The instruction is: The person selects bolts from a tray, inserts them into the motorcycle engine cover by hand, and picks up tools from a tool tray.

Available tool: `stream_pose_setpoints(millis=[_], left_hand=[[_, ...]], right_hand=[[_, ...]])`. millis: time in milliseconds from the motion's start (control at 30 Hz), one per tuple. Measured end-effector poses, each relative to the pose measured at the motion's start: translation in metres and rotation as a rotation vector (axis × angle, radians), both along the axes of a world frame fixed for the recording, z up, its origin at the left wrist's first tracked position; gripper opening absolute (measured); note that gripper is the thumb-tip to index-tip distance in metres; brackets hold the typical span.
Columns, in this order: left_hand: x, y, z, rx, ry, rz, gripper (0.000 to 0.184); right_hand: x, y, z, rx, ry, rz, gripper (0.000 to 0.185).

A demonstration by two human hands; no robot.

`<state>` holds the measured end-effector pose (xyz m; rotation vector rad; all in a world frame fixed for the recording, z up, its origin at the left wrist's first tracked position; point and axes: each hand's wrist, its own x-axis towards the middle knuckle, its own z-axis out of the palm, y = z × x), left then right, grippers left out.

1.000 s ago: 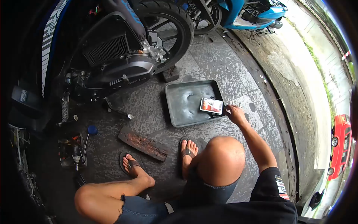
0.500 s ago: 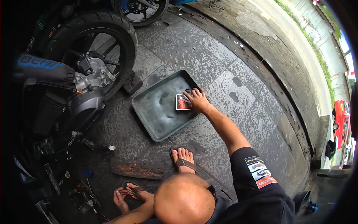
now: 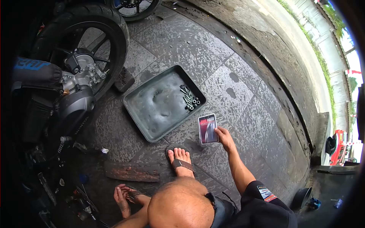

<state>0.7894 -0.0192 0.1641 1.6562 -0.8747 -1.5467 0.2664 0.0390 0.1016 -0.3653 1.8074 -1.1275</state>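
My right hand [image 3: 226, 138] grips the lower right edge of a flat, clear-edged package [image 3: 208, 128] with a red and grey printed face. It is held to the right of a dark plastic tray [image 3: 146, 133], apart from its rim. Inside the tray, at its right end, lies a cluster of metal bolts [image 3: 188, 97]. Low beside my sandalled left foot [image 3: 135, 194], my left hand [image 3: 122, 198] is palm up with loosely bent fingers and holds nothing visible.
At the left stands a motorcycle with its rear wheel [image 3: 119, 45] and engine cover [image 3: 81, 102]. A worn wooden block [image 3: 133, 171] lies before my feet. Tools [image 3: 85, 203] are scattered at the lower left. A drainage groove [image 3: 281, 85] runs along the right.
My right hand has lifted the package out of the tray and drawn it back toward me, to the right. The bolts that it covered now show. My left hand stays low by the foot.
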Motion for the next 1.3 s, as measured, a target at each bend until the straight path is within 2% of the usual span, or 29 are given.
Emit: stream_pose_setpoints(millis=[67, 133, 200, 233, 400, 467, 500, 533, 600, 633, 667, 733, 867, 967, 1067, 1300], left_hand=[[-0.004, 0.001, 0.003, 0.012, -0.003, -0.024, 0.034], [0.000, 0.003, 0.005, 0.014, -0.012, -0.039, 0.034], [0.004, 0.005, 0.000, -0.010, 0.007, -0.063, 0.033], [0.005, 0.006, 0.001, -0.010, 0.005, -0.056, 0.033], [0.003, 0.006, 0.005, -0.005, 0.012, 0.010, 0.031], [0.004, 0.007, 0.005, -0.019, 0.026, 0.019, 0.030], [0.004, 0.006, 0.004, -0.032, 0.040, 0.023, 0.029], [0.004, 0.006, 0.004, -0.033, 0.038, 0.033, 0.029], [0.003, 0.004, 0.003, -0.033, 0.033, 0.041, 0.028], [0.003, 0.004, 0.003, -0.032, 0.034, 0.051, 0.028], [0.002, 0.003, 0.003, -0.025, 0.034, 0.059, 0.028], [-0.002, 0.001, 0.001, -0.014, 0.038, 0.073, 0.029], [-0.001, -0.003, 0.001, -0.005, 0.043, 0.047, 0.027], [-0.003, -0.003, 0.004, 0.005, 0.048, 0.022, 0.027], [-0.005, -0.003, 0.005, 0.011, 0.062, 0.014, 0.026], [-0.011, -0.011, -0.003, 0.009, 0.068, -0.046, 0.025]], right_hand=[[0.018, 0.009, 0.018, 0.062, -0.188, 0.066, 0.028], [0.023, 0.009, 0.000, 0.074, -0.127, 0.004, 0.025], [0.019, -0.005, -0.014, 0.058, 0.489, 0.004, 0.023], [0.018, -0.021, -0.002, 0.002, 0.617, 0.059, 0.023], [0.002, -0.103, 0.010, -0.121, 0.840, 0.182, 0.023], [-0.001, -0.123, 0.008, -0.103, 1.137, 0.180, 0.026], [-0.001, -0.128, 0.007, -0.049, 1.123, 0.300, 0.028], [0.005, -0.129, 0.004, -0.055, 1.122, 0.309, 0.028], [0.020, -0.124, -0.002, -0.062, 1.388, 0.554, 0.028], [0.021, -0.121, -0.015, -0.085, 1.332, 0.611, 0.030], [0.030, -0.116, -0.011, -0.187, 1.033, 0.559, 0.034], [0.042, -0.109, -0.014, -0.213, 1.061, 0.674, 0.036], [0.058, -0.101, -0.008, -0.267, 1.037, 0.705, 0.035], [0.057, -0.107, 0.017, -0.124, 0.917, 0.608, 0.030], [0.031, -0.135, 0.017, -0.187, 0.955, 0.420, 0.027], [-0.004, -0.202, 0.012, -0.073, 1.005, 0.518, 0.022]])
